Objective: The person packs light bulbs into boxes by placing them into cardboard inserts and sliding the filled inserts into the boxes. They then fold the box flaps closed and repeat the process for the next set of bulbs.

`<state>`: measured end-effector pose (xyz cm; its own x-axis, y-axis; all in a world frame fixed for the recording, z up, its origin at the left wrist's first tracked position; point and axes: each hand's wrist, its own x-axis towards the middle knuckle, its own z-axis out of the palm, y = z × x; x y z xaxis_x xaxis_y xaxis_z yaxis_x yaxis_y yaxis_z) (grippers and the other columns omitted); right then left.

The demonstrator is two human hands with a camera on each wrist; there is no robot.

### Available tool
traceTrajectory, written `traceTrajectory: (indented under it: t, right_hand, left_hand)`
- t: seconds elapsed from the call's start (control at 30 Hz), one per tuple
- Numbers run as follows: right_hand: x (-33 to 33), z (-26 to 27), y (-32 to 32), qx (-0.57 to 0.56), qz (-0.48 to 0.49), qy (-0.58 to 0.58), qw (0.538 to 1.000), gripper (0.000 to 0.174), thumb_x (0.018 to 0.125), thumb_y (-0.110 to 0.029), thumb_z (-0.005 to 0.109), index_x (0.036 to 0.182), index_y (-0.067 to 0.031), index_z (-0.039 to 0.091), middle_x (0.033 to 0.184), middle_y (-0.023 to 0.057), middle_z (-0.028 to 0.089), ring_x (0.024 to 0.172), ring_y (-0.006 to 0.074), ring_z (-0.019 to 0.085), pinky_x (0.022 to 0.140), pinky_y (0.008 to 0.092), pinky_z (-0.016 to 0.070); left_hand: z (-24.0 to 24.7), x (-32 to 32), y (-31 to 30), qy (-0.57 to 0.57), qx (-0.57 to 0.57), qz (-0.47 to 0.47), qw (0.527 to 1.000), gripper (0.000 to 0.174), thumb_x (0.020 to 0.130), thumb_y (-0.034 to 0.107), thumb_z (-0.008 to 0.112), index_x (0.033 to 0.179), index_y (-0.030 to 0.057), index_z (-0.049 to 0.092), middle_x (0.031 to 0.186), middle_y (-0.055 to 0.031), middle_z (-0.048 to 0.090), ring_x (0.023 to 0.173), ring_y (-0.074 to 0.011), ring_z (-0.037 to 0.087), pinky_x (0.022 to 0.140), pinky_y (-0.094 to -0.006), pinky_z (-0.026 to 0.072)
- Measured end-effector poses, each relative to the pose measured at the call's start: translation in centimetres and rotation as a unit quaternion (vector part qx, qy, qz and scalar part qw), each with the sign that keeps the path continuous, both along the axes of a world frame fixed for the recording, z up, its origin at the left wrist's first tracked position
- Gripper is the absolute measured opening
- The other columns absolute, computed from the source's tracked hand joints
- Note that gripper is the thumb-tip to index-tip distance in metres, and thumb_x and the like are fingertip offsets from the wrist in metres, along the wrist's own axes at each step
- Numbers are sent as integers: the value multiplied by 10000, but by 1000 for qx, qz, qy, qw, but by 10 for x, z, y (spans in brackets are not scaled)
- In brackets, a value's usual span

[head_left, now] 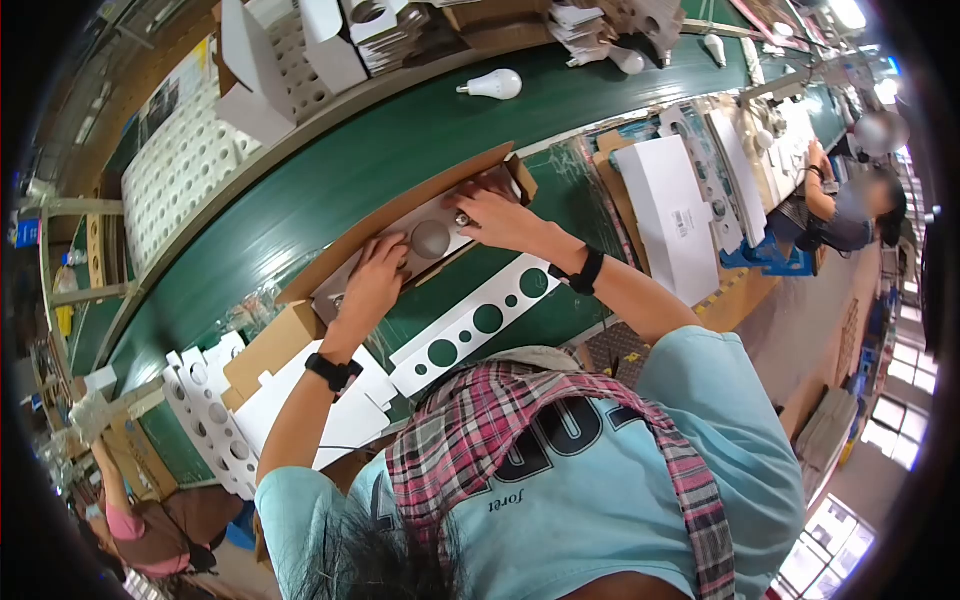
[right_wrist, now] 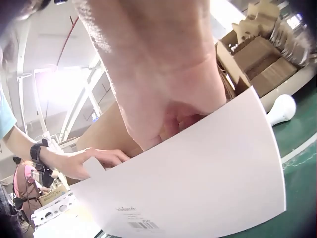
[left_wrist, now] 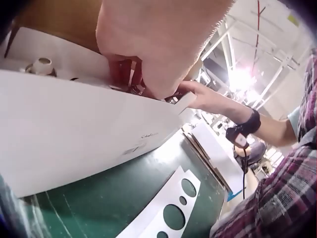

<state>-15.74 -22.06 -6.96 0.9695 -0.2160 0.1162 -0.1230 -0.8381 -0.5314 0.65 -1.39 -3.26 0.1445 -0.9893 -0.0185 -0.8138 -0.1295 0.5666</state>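
A long cardboard box (head_left: 400,202) with a white side wall (left_wrist: 64,124) lies open on the green bench. Inside it sits a pale insert with a grey round opening (head_left: 430,240). My left hand (head_left: 375,280) reaches over the near wall, fingers pointing down at the insert, left of that opening. To its right, my right hand (head_left: 500,220) dips into the box, with a small metallic cap (head_left: 462,219) between thumb and forefinger; I cannot tell whether they pinch it. In the right wrist view, the white wall (right_wrist: 198,173) hides the right fingertips. A pale round end (left_wrist: 43,65) rises inside the box.
A white strip with round holes (head_left: 487,319) lies before the box. Beyond it, a light bulb (head_left: 495,85) lies on the green surface. Flat white cartons (head_left: 670,215) stand at right, more punched card (head_left: 215,425) at left. Another person (head_left: 850,205) works farther right.
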Motion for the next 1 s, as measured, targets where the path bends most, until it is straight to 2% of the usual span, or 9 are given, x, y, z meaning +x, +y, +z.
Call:
traceTrajectory:
  t: [0.1,0.2,0.27,0.37,0.4,0.67,0.77,0.9,1.0]
  right_hand:
    - [-5,37,-2,-130,17,63,989,311,807,-202,624,1090,-80,583,1125,145,516,1102,366,463,1001,442,337]
    - [-23,57,-16,-246,15,56,968,179,778,-149,593,899,-20,616,993,153,564,1075,337,487,1019,421,342]
    - [-38,55,-33,-307,51,21,950,134,777,-137,569,777,-11,613,901,139,590,1060,311,504,1046,412,325]
    - [-46,58,-39,-261,108,106,953,146,774,-158,578,753,-20,621,903,137,590,1075,310,500,1068,408,297]
    - [-46,62,-39,-295,107,66,947,150,777,-172,580,764,-30,626,884,122,593,1096,307,493,1081,433,271]
    - [-27,60,-57,-358,127,43,924,67,745,-132,580,714,-83,614,831,42,604,1123,262,480,1086,506,258]
    - [1,76,-63,-278,99,-1,955,64,750,-115,567,719,-90,618,825,26,606,1132,251,472,1087,509,253]
    - [61,80,-55,-310,80,-56,946,33,747,-105,593,774,-117,605,857,21,576,1147,238,454,1095,523,211]
    - [126,61,-38,-318,92,-90,939,59,717,-106,589,767,-126,613,866,12,585,1143,246,455,1093,524,216]
  left_hand:
    - [10,2,1,17,-9,9,1000,338,789,122,645,1106,41,560,1164,-99,545,1100,-301,502,941,-378,436]
    - [29,-5,32,-56,-33,74,995,290,802,156,651,1054,41,563,1063,-120,577,1026,-303,539,905,-396,434]
    - [34,-8,63,-135,39,70,988,234,792,125,642,999,50,560,978,-112,581,969,-281,560,874,-394,428]
    - [17,-1,98,-247,93,33,964,169,768,62,614,926,66,552,896,-90,574,908,-240,576,845,-382,417]
    - [14,1,100,-285,101,18,953,157,759,39,603,903,71,549,876,-81,568,892,-224,579,838,-376,413]
    - [25,47,80,-291,11,28,956,167,744,30,552,897,84,595,850,-68,566,888,-220,576,809,-380,421]
    - [48,84,69,-311,31,46,949,171,735,31,557,892,85,598,848,-67,561,881,-228,574,790,-366,427]
    - [57,142,77,-332,-19,96,938,200,723,29,573,912,77,620,843,-75,577,892,-236,584,796,-356,436]
    - [38,195,105,-343,31,154,926,221,715,29,602,931,51,640,902,-85,624,905,-256,604,789,-363,460]
